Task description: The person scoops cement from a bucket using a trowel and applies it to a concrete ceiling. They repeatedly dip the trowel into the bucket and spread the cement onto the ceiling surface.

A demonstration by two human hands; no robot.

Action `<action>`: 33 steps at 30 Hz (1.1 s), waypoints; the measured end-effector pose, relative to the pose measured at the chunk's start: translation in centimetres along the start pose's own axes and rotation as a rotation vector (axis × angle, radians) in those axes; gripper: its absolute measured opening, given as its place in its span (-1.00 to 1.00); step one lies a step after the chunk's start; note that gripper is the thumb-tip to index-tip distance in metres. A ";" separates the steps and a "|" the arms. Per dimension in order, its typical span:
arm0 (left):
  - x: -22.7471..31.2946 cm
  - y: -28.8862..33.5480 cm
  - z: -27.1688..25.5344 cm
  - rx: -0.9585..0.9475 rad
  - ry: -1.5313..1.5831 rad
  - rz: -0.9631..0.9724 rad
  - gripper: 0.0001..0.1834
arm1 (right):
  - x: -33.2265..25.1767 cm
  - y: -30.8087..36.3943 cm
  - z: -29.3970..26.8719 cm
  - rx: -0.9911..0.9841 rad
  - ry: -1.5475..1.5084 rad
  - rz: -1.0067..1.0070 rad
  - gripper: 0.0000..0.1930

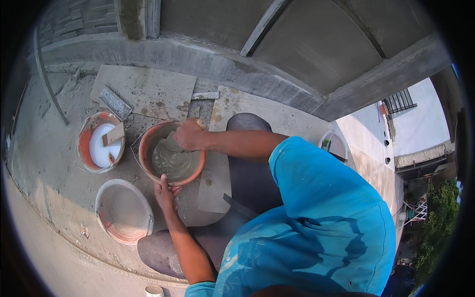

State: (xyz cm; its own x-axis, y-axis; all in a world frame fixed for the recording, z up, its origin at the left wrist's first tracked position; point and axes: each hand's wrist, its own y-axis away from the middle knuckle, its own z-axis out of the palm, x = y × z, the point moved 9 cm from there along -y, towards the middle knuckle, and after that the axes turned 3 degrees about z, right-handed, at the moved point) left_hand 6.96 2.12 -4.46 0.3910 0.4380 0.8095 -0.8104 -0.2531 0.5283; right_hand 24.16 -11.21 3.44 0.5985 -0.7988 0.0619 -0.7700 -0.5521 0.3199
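An orange bucket (199,171) holds wet grey cement mortar (170,166), its surface ridged and swirled. My right hand (188,135) is closed around the handle of a trowel (169,143), and the end of a pale handle pokes out beside my fist. The trowel's blade hangs inside the bucket and looks coated with mortar. At the bucket's near rim, my left hand (166,194) grips the edge, thumb on top and fingers below. A second orange bucket (85,136) stands to the left with white liquid and a wooden-handled tool (114,134) in it.
A whitish round basin (101,205) sits near my knee. Flat boards (143,81) and a small grey block (115,101) lie by the concrete wall (208,64). A can (154,291) stands at the lower edge, and another container (334,144) is at the right.
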 end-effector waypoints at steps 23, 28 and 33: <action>0.3 -1.0 0.7 -0.027 -0.017 -0.014 -0.56 | -2.5 2.0 0.1 0.032 0.104 -0.149 -0.85; 1.0 -0.4 0.9 -0.027 -0.016 -0.001 -0.54 | -2.4 -1.3 -5.4 0.061 0.164 -0.063 -0.86; 1.3 -0.5 1.1 -0.055 -0.043 -0.003 -0.60 | -10.5 0.6 -3.3 0.460 0.687 -0.585 -0.84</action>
State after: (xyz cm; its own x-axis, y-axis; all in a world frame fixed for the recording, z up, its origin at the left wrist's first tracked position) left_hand 8.41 1.86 -3.36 0.4109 0.4008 0.8189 -0.8315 -0.2036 0.5169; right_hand 18.15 -2.41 6.15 0.7953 -0.1424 0.5892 -0.2388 -0.9670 0.0885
